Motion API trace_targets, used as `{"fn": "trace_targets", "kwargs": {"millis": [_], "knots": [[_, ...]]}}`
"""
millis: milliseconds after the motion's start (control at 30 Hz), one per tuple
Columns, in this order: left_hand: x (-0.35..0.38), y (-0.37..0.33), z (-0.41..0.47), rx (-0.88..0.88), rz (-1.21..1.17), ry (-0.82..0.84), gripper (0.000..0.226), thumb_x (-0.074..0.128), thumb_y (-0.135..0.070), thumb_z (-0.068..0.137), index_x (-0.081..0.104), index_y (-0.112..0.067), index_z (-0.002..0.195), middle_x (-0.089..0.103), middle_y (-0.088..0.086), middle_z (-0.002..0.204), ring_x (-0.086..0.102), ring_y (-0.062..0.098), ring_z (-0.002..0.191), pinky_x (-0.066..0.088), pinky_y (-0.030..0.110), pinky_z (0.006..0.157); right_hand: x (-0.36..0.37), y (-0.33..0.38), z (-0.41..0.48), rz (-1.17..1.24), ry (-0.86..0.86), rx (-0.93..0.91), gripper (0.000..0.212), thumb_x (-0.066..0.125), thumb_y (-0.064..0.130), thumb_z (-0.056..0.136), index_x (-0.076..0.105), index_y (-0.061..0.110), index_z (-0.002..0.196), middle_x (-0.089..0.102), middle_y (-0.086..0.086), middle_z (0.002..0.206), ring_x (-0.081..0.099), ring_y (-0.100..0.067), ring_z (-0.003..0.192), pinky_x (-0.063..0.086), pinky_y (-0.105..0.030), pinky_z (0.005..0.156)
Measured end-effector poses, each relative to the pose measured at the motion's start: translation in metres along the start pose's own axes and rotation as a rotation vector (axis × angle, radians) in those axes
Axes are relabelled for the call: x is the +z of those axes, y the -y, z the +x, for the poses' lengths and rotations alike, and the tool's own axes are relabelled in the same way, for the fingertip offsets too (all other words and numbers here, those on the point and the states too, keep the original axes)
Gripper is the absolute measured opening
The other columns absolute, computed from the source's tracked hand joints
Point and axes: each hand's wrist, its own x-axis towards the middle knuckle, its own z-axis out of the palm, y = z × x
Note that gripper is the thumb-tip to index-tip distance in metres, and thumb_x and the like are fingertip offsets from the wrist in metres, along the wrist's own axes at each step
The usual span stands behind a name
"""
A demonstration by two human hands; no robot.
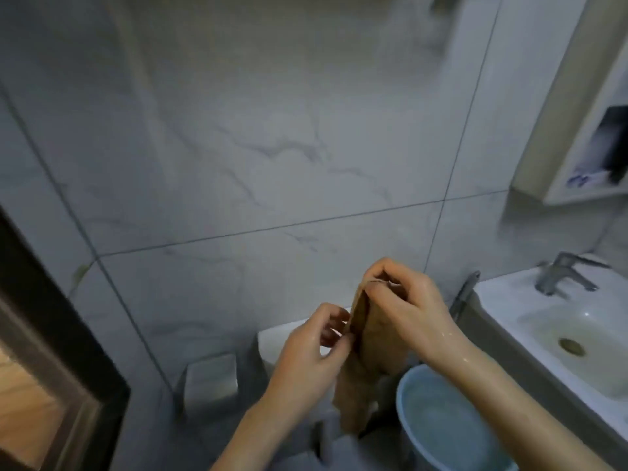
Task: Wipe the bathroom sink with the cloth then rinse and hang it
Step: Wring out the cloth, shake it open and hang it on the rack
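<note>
A brown cloth (360, 375) hangs lengthwise in front of the tiled wall, left of the sink. My right hand (404, 300) pinches its top edge, fingers wet. My left hand (316, 348) grips the cloth's left edge a little lower. The white bathroom sink (503, 300) sits at the right, its basin wet, with a brass drain (571, 346) and a chrome faucet (560, 273) at the back. Both hands are well left of the basin.
A light blue bucket (404, 396) holding water stands below the cloth, beside the sink. A white toilet tank (272, 334) is behind my hands. A wall shelf (584, 192) hangs at the upper right. A dark door frame (51, 317) runs along the left.
</note>
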Motion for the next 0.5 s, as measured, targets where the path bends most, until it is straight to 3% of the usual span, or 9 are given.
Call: {"fn": "trace_targets", "kwargs": {"millis": [100, 200, 367, 500], "knots": [[-0.011, -0.020, 0.022, 0.085, 0.027, -0.086, 0.018, 0.055, -0.018, 0.097, 0.055, -0.030, 0.083, 0.061, -0.015, 0.076, 0.059, 0.004, 0.073, 0.042, 0.015, 0.067, -0.030, 0.020, 0.018, -0.055, -0.013, -0.069, 0.016, 0.054, 0.008, 0.092, 0.062, 0.016, 0.081, 0.062, -0.008, 0.076, 0.060, -0.024, 0.073, 0.050, -0.040, 0.067], [-0.021, -0.053, 0.043, 0.151, 0.036, -0.178, 0.023, 0.042, -0.022, 0.103, 0.043, -0.024, 0.080, 0.049, -0.012, 0.063, 0.046, 0.006, 0.058, 0.032, 0.021, 0.055, -0.059, 0.043, 0.032, -0.068, -0.032, -0.123, 0.015, 0.055, 0.012, 0.092, 0.063, 0.017, 0.080, 0.060, -0.013, 0.075, 0.057, -0.027, 0.067, 0.046, -0.040, 0.060], [-0.047, -0.122, 0.079, 0.394, 0.095, -0.269, 0.020, 0.036, -0.030, 0.103, 0.043, -0.023, 0.086, 0.048, -0.009, 0.067, 0.049, 0.006, 0.062, 0.035, 0.021, 0.058, -0.108, 0.091, 0.065, -0.120, -0.111, -0.231, 0.016, 0.056, 0.014, 0.094, 0.066, 0.012, 0.082, 0.060, -0.002, 0.073, 0.055, -0.007, 0.066, 0.043, -0.015, 0.058], [-0.092, -0.169, 0.104, 0.548, 0.342, -0.208, 0.028, 0.046, -0.050, 0.093, 0.052, -0.023, 0.095, 0.058, -0.004, 0.076, 0.057, 0.009, 0.072, 0.041, 0.025, 0.064, -0.136, 0.128, 0.092, -0.189, -0.159, -0.299, 0.017, 0.056, 0.024, 0.094, 0.069, 0.015, 0.086, 0.064, -0.001, 0.080, 0.060, -0.005, 0.072, 0.047, -0.015, 0.063]]}}
